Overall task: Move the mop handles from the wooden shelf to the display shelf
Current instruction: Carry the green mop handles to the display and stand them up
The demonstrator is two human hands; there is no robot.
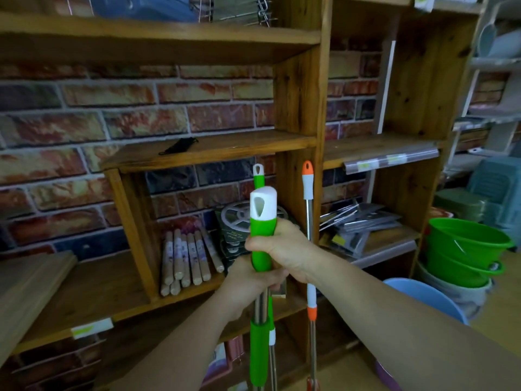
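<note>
A green mop handle (262, 221) with a white cap stands upright in front of the wooden shelf (298, 108). My right hand (284, 249) grips its green sleeve, and my left hand (251, 280) grips the metal pole just below. Behind it a second, thinner green mop handle (258, 174) pokes up, partly hidden. An orange-and-white mop handle (308, 182) leans upright against the shelf post to the right, untouched.
Wooden rolling pins (186, 258) and boxed goods (234, 221) fill the lower compartment. Metal items (358, 221) lie on the right shelf. Stacked green buckets (465, 249) and a blue basin (428, 297) stand at right. A metal display shelf (490, 114) is at far right.
</note>
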